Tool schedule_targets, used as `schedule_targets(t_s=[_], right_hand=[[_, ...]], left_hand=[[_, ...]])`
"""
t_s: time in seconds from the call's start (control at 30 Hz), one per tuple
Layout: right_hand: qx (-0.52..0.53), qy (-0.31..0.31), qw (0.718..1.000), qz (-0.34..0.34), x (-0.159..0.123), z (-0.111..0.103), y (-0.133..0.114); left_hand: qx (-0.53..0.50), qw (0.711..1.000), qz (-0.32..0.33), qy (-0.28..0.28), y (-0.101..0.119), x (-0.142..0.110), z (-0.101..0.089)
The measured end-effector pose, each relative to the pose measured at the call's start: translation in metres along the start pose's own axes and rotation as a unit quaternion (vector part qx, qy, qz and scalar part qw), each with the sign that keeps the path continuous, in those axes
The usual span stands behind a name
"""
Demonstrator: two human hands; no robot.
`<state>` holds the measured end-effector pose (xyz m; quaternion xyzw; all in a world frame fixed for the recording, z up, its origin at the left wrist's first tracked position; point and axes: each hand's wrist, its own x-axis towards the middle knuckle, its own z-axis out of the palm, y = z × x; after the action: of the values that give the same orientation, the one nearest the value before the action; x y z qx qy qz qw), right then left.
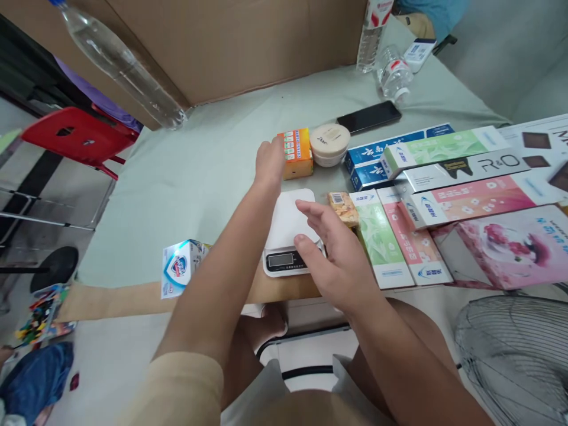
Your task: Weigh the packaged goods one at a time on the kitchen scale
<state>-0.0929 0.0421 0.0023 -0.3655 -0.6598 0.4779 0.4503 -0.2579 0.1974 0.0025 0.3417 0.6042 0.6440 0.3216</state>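
Note:
My left hand (270, 161) is stretched forward, its fingers curled against the left side of an orange box (298, 155); the fingertips are hidden. Just right of that box sits a round cream Dove jar (329, 145). My right hand (339, 266) hovers by the right edge of a white digital scale (286, 222), fingers apart and holding nothing. The scale's plate is partly behind my hands, and its dark display (281, 259) faces me. Beyond my right fingers lies a small yellowish wrapped packet (343, 208). A white and blue box (180, 269) stands left of my left forearm, partly covered by it.
Toothpaste boxes (464, 171) and a pink box (517, 245) are piled at the right. A black phone (369, 117) and water bottles (394, 74) lie or stand farther back. A tall bottle (126, 71) leans by the cardboard panel (266, 44). A fan (515, 355) is at lower right.

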Motion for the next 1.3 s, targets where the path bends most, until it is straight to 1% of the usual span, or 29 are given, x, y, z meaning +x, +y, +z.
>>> schedule_targets(t_s=[0.03, 0.1, 0.17, 0.2, 0.23, 0.3, 0.33, 0.37, 0.4, 0.47, 0.5, 0.53, 0.57, 0.63, 0.7, 0.77, 0.83, 0.9, 0.97, 1.07, 1.13, 1.2, 1.23, 1.3], right_hand=[[0.0, 0.005, 1.0, -0.002, 0.001, 0.004, 0.001], [0.001, 0.014, 1.0, -0.007, 0.002, 0.012, 0.004], [-0.001, 0.016, 1.0, -0.017, 0.0, 0.021, 0.005], [-0.006, 0.012, 1.0, -0.025, -0.001, 0.026, 0.006], [-0.013, 0.007, 0.999, -0.032, -0.002, 0.032, 0.006], [-0.032, -0.009, 0.999, -0.04, -0.006, 0.046, 0.008], [-0.042, -0.02, 0.998, -0.039, -0.007, 0.055, 0.01], [-0.05, -0.033, 0.998, -0.036, -0.008, 0.064, 0.012], [-0.056, -0.046, 0.997, -0.031, -0.01, 0.075, 0.015], [-0.071, -0.081, 0.994, -0.012, -0.011, 0.098, 0.02], [-0.082, -0.1, 0.992, 0.001, -0.012, 0.11, 0.022], [-0.098, -0.122, 0.988, 0.014, -0.013, 0.121, 0.024], [-0.116, -0.149, 0.982, 0.025, -0.013, 0.133, 0.025], [-0.149, -0.206, 0.966, 0.042, -0.014, 0.154, 0.026], [-0.176, -0.254, 0.95, 0.051, -0.015, 0.17, 0.028], [-0.202, -0.281, 0.937, 0.048, -0.015, 0.182, 0.032], [-0.229, -0.291, 0.928, 0.031, -0.015, 0.188, 0.039], [-0.248, -0.288, 0.925, -0.001, -0.014, 0.19, 0.047], [-0.258, -0.272, 0.926, -0.043, -0.014, 0.188, 0.051], [-0.257, -0.226, 0.933, -0.115, -0.014, 0.18, 0.045], [-0.263, -0.187, 0.932, -0.164, -0.014, 0.17, 0.036], [-0.29, -0.148, 0.924, -0.201, -0.015, 0.157, 0.027], [-0.31, -0.131, 0.918, -0.208, -0.015, 0.149, 0.024], [-0.352, -0.099, 0.909, -0.2, -0.015, 0.132, 0.02]], left_hand=[[-0.008, 1.0, 0.024, -0.006, 0.008, -0.02, -0.01], [-0.036, 0.996, 0.069, -0.033, 0.023, -0.065, -0.039], [-0.018, 0.993, 0.104, -0.054, 0.035, -0.108, -0.08], [-0.014, 0.991, 0.128, -0.045, 0.039, -0.126, -0.103], [-0.01, 0.986, 0.163, -0.019, 0.041, -0.141, -0.127], [-0.004, 0.97, 0.237, 0.059, 0.04, -0.16, -0.173], [-0.009, 0.96, 0.26, 0.102, 0.036, -0.164, -0.194], [-0.007, 0.953, 0.265, 0.148, 0.03, -0.166, -0.215], [0.006, 0.95, 0.247, 0.19, 0.023, -0.165, -0.233], [0.063, 0.956, 0.157, 0.241, 0.004, -0.16, -0.264], [0.096, 0.96, 0.101, 0.244, -0.005, -0.156, -0.277], [0.126, 0.964, 0.044, 0.229, -0.014, -0.153, -0.288], [0.147, 0.969, -0.005, 0.199, -0.022, -0.15, -0.296], [0.164, 0.975, -0.073, 0.132, -0.035, -0.147, -0.308], [0.169, 0.977, -0.114, 0.065, -0.043, -0.145, -0.313], [0.166, 0.98, -0.114, 0.0, -0.047, -0.144, -0.314], [0.182, 0.978, -0.088, -0.051, -0.048, -0.143, -0.315], [0.212, 0.974, -0.055, -0.059, -0.047, -0.143, -0.316], [0.22, 0.974, -0.034, -0.048, -0.045, -0.145, -0.317], [0.164, 0.985, -0.006, -0.049, -0.038, -0.15, -0.315], [0.11, 0.991, 0.024, -0.072, -0.034, -0.155, -0.308], [0.069, 0.99, 0.06, -0.11, -0.03, -0.159, -0.296], [0.059, 0.987, 0.077, -0.131, -0.028, -0.16, -0.289], [0.055, 0.979, 0.097, -0.168, -0.027, -0.162, -0.271]])
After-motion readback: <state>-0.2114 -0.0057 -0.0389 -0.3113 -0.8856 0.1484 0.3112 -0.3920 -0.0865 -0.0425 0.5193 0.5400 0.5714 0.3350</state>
